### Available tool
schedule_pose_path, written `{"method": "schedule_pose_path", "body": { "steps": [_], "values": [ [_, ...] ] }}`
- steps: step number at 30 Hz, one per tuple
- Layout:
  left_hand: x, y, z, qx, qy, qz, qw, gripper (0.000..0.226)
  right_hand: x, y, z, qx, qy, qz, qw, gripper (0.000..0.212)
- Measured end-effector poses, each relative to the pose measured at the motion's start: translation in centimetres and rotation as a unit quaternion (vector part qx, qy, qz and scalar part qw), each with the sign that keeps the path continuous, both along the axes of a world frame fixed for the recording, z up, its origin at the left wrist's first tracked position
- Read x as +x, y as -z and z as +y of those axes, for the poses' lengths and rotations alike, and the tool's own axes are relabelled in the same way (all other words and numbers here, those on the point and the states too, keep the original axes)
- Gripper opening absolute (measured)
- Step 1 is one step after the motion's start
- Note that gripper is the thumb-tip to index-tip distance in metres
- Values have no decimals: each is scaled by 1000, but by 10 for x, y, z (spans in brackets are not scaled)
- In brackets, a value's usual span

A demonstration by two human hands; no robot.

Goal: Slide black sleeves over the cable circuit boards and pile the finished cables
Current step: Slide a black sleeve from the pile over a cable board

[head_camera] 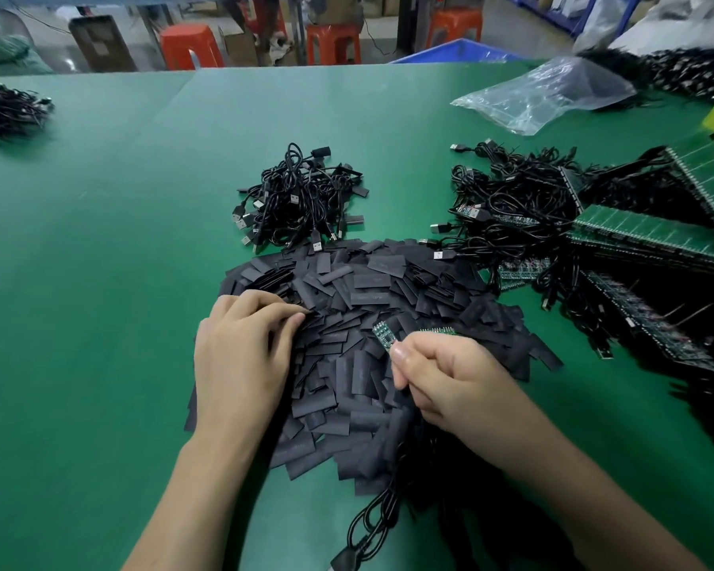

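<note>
My right grip [437,377] pinches the circuit board [385,335]; my left grip [240,348] paws the sleeve pile [367,290], and I cannot tell its hold. I'd lift one sleeve, mouth squared to the board.

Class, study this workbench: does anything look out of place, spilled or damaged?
Nothing stands out. The black sleeves lie in one loose heap, the cables in separate piles, and the right hand holds an intact-looking circuit board.

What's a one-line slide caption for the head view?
Left hand picks at the sleeve pile while the right hand pinches a bare circuit board.
</note>
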State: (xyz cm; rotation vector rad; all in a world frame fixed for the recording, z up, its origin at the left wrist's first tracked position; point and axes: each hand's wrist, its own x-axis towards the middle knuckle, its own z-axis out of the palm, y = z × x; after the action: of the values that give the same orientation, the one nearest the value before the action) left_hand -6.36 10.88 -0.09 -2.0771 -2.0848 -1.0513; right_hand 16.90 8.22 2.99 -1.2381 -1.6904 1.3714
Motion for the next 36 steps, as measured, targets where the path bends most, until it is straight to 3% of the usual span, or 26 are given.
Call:
{"method": "schedule_pose_path", "body": {
  "steps": [3, 7, 12, 20, 25, 28, 33, 36],
  "values": [
    [2, -6, -3, 68, 37, -40, 996, 13, -2, 4, -3, 65, 50, -15, 997, 46],
    [15, -11, -12, 101, 200, -60, 973, 15, -2, 7, -1, 77, 103, 2, 992, 52],
    [33, -7, -17, 82, 289, -98, 949, 15, -2, 7, 0, 55, 108, 35, 992, 34],
    [36, -4, -16, 58, 278, -123, 951, 22, 0, 11, 2, 37, 120, 53, 991, 23],
    [38, -8, -17, 23, 260, -180, 948, 25, -2, 10, 0, 64, 112, 36, 991, 28],
    [37, -10, -15, 8, 239, -213, 947, 22, -1, 7, -1, 74, 119, 33, 990, 43],
    [34, -13, -13, 3, 214, -267, 940, 19, 5, 5, 5, 12, 119, 93, 988, 49],
    [33, -13, -12, 0, 215, -275, 937, 19, 8, 4, 4, 53, 111, 28, 992, 38]
  ]
}}
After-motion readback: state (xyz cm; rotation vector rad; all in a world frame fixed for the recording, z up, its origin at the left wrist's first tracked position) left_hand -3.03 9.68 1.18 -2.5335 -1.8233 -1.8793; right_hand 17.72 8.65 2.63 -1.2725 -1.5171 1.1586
